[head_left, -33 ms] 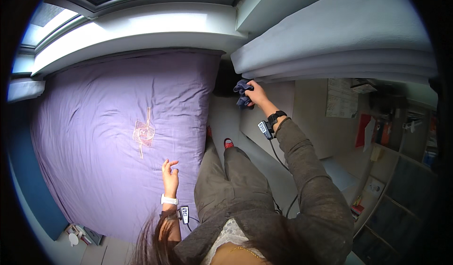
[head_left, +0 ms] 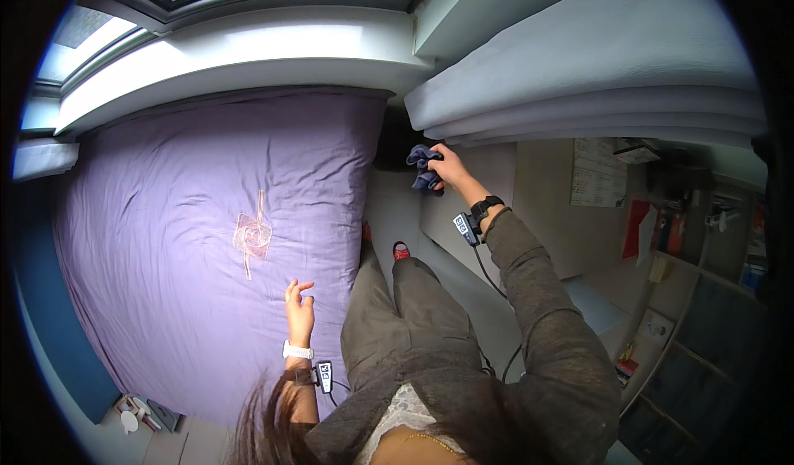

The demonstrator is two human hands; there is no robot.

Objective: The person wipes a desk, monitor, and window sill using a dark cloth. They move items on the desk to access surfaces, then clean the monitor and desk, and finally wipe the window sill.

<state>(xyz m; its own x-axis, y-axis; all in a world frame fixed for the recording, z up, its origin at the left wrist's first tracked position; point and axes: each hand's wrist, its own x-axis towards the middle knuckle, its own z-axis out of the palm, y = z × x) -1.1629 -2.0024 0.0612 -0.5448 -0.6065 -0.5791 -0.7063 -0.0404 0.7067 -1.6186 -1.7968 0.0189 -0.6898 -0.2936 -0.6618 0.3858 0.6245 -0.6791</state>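
My right hand (head_left: 449, 170) reaches forward beside the bed and grips a crumpled dark blue cloth (head_left: 424, 167). The cloth hangs in loose folds from my fingers, over the dark gap past the bed's corner. My left hand (head_left: 299, 306) is above the near right part of the purple bedspread (head_left: 165, 242), fingers apart and slightly curled, with nothing in it. Ahead of that hand a flat pinkish patterned square (head_left: 251, 235) with two strips shows on the bedspread. Whether it is printed or loose, I cannot tell.
A window and pale sill (head_left: 248, 47) run along the far side. Grey-white folded fabric (head_left: 595, 68) hangs at upper right, above a pale cabinet (head_left: 546, 208). Shelves (head_left: 686, 333) stand at right. Cables trail from the devices on both my wrists. A blue panel (head_left: 58, 316) edges the bed's left.
The cloth in my right hand has shifted very slightly. My left hand stays almost in place.
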